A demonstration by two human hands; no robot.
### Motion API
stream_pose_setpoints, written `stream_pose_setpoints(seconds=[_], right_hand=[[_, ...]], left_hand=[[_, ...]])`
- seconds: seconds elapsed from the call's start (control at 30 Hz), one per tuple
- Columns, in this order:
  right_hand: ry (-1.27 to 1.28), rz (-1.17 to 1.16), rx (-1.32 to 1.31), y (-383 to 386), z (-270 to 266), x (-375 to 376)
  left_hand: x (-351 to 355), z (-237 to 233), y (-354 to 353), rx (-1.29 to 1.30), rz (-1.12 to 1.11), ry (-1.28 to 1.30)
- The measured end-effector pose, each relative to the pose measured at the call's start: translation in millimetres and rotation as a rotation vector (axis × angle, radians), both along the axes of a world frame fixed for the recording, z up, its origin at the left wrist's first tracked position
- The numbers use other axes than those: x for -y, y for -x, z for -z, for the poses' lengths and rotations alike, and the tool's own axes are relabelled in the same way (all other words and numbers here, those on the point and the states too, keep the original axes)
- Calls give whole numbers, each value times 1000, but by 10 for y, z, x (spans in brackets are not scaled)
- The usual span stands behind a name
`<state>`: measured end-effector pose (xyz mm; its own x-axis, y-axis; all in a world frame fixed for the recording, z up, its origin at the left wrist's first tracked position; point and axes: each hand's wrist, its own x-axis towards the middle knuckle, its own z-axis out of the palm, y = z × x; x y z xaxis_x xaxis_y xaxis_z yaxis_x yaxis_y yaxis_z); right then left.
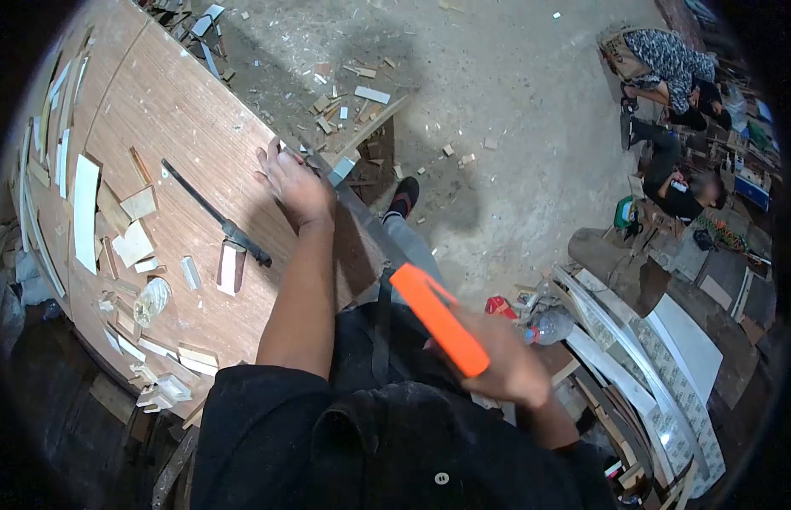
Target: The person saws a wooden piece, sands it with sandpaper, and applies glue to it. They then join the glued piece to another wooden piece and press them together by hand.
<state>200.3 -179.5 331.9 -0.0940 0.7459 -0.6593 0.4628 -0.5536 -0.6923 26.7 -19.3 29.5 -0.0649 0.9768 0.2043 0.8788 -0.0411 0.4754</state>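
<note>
1. Nearest, right of the frame's lower centre, the right hand [501,361] is closed around the orange handle [442,321] of a saw. It is slightly blurred.
2. The saw's long grey blade [365,219] slants up and left from the handle, alongside the edge of the wooden table [204,136], toward the left hand.
3. The left hand [297,183] lies palm down at the table edge, near the frame's centre, fingers a little apart. What lies beneath its palm is hidden.
4. Just right of the left hand, a wood strip [374,127] reaches out over the floor [497,170].
5. Left of the left forearm, a long black tool [210,204] lies on the table, its lower end by a brown-and-white block [229,270].
6. Farther left are small wood pieces [133,244] and a white panel [86,212].
7. At lower right are a clear bottle [550,325] and long curved panels [642,365].
8. Farthest, at upper right, two people [671,68] are low to the floor.
</note>
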Motion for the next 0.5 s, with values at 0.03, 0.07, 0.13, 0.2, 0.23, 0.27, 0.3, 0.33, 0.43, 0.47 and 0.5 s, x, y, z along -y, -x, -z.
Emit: stream_pose_setpoints(seconds=[0.03,0.07,0.13,0.2,0.23,0.27,0.3,0.33,0.43,0.47,0.5], right_hand=[[43,-46,25,53,24,-15],[98,-75,48,102,30,11],[101,-18,-1,-1,-274,-89],[84,120,-91,-50,-372,-72],[91,-44,-4,-75,-280,-60],[73,-57,4,-96,-236,-87],[63,-21,16,-73,-242,-42],[65,26,26,-29,-284,39],[118,-1,57,-12,-395,80],[116,-2,64,-26,-423,76],[61,26,71,-56,-408,128]], left_hand=[[-28,-19,8,9,-4,0],[-35,-20,2,5,8,0],[-1,-40,9,-41,13,43],[63,-22,42,-21,-9,66],[-10,-15,7,12,-35,56],[-99,-12,3,20,-48,38],[-90,-32,6,-21,-38,14],[-12,-58,-14,-63,-15,2],[18,-45,-23,-68,-23,2],[0,-26,-10,-92,-21,8],[-1,-59,-6,-90,-22,4]])
